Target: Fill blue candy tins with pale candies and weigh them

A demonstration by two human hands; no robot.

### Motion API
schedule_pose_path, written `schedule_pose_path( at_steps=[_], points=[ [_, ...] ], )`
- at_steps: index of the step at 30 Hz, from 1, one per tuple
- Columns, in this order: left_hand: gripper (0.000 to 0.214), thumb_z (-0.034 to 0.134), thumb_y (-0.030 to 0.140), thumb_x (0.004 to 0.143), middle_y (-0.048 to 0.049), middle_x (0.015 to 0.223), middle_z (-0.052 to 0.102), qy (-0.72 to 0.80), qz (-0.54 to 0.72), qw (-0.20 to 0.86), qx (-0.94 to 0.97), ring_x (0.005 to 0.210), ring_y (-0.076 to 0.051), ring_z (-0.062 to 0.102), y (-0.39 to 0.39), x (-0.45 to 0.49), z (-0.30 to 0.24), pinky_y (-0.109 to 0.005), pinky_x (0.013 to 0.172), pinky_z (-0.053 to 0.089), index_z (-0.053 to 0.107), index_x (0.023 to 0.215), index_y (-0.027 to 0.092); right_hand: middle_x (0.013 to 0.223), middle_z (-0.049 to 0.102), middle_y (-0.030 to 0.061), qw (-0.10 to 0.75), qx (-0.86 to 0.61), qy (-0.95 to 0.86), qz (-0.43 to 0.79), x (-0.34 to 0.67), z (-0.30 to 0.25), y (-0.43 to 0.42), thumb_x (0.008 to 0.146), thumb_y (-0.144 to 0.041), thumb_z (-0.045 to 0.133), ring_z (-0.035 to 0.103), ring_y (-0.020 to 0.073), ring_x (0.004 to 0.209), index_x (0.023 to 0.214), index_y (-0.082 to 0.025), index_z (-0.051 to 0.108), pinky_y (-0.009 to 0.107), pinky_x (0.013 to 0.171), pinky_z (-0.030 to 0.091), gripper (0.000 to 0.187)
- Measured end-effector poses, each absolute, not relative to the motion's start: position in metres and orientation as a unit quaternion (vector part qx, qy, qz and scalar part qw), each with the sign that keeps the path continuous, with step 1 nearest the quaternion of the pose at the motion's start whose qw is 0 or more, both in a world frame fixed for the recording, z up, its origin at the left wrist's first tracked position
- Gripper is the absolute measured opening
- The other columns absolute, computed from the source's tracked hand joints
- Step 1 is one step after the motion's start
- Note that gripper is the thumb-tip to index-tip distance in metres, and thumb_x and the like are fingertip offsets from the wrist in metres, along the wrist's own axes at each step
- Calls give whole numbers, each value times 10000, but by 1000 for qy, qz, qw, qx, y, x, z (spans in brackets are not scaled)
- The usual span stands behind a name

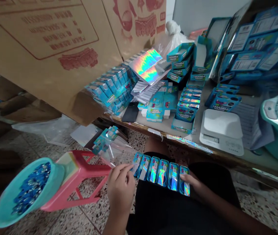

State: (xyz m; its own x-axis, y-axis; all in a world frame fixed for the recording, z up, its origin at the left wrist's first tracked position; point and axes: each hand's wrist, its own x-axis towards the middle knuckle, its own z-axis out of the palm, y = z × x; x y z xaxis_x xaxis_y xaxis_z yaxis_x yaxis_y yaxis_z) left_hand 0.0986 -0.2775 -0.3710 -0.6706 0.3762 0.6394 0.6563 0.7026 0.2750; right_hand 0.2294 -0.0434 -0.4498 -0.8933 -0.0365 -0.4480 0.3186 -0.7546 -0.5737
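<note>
Row of six small holographic boxes across lap, below worktop edge | left hand grip pinching row's left end box | right hand grip pinching right end box | teal bowl of blue candies on pink stool, left.

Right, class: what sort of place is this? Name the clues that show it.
Probably a small hand-packing workshop for sweets. Stacks of blue "Caramelo Macizo" cardboard cartons crowd the wooden table, a white digital weighing scale sits beside them, and large brown cardboard shipping boxes lean nearby.
</note>
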Motion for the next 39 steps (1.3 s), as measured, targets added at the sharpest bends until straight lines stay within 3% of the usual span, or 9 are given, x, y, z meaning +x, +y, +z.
schedule_pose_path(
  at_steps=[10, 16, 20, 23, 26, 30, 34, 37, 39],
  points=[
    [217, 605, 1, 882, -67, 928, 667, -846, -304, 293, -326, 890, -173, 628, -265, 101, -387, -324, 844, 540, 727, 995, 141, 1170, 696, 171, 183, 141, 359, -904, 219, -442, -46, 729, -487, 801, 666, 338, 1104, 1246, -148, 598, 480, 1006, 490, 652],
    [156, 616, 85, 907, -61, 944, 700, -855, -340, 294, -258, 861, -160, 677, -271, 84, -387, -293, 817, 574, 733, 983, 154, 974, 704, 29, 168, 184, 446, -859, 215, -439, -48, 506, -396, 949, 707, 248, 857, 1087, -260, 397, 355, 777, 549, 812],
    [161, 617, 89, 910, -56, 952, 702, -854, -353, 265, -275, 883, -163, 686, -264, 91, -389, -294, 832, 579, 736, 985, 166, 972, 664, 7, 210, 173, 526, -806, 210, -427, -54, 573, -491, 903, 672, 235, 861, 1080, -276, 319, 390, 799, 544, 802],
    [173, 617, 56, 897, -59, 947, 700, -848, -356, 263, -292, 900, -168, 685, -258, 100, -392, -297, 844, 577, 728, 977, 162, 1139, 612, 90, 177, 187, 676, -690, 207, -413, -54, 554, -519, 898, 590, 331, 1105, 1105, -248, 440, 492, 963, 475, 766],
    [186, 636, 20, 868, -55, 925, 702, -839, -356, 279, -302, 888, -172, 681, -258, 108, -394, -329, 879, 569, 710, 964, 160, 1376, 495, 129, 110, 153, 785, -590, 204, -399, -44, 552, -456, 916, 427, 381, 1314, 1107, -223, 601, 496, 1109, 344, 679],
    [179, 667, 27, 849, -44, 916, 710, -847, -343, 276, -298, 883, -173, 672, -261, 113, -391, -325, 848, 556, 693, 954, 170, 1145, 666, 78, 153, 51, 794, -586, 195, -379, -22, 764, -466, 793, 620, 304, 1038, 1193, -236, 628, 421, 919, 487, 514],
    [125, 646, 126, 896, -59, 925, 710, -870, -330, 259, -257, 864, -182, 671, -262, 108, -389, -319, 816, 555, 694, 1006, 161, 1050, 704, 54, 123, -16, 811, -572, 161, -372, -9, 979, -466, 520, 638, 269, 980, 1089, -253, 706, 404, 920, 479, 303],
    [105, 626, 187, 920, -65, 914, 705, -882, -316, 247, -247, 856, -198, 669, -261, 99, -391, -335, 812, 550, 716, 971, 172, 1032, 714, 43, 167, -37, 787, -592, 113, -384, -14, 899, -412, 632, 642, 256, 947, 1036, -267, 731, 397, 929, 485, 223],
    [112, 625, 209, 925, -63, 916, 702, -885, -318, 239, -242, 845, -194, 669, -259, 94, -393, -318, 780, 546, 727, 961, 178, 1030, 721, 35, 228, -66, 730, -641, 79, -397, -23, 777, -328, 737, 653, 229, 924, 1066, -248, 721, 370, 902, 512, 300]
  ],
)
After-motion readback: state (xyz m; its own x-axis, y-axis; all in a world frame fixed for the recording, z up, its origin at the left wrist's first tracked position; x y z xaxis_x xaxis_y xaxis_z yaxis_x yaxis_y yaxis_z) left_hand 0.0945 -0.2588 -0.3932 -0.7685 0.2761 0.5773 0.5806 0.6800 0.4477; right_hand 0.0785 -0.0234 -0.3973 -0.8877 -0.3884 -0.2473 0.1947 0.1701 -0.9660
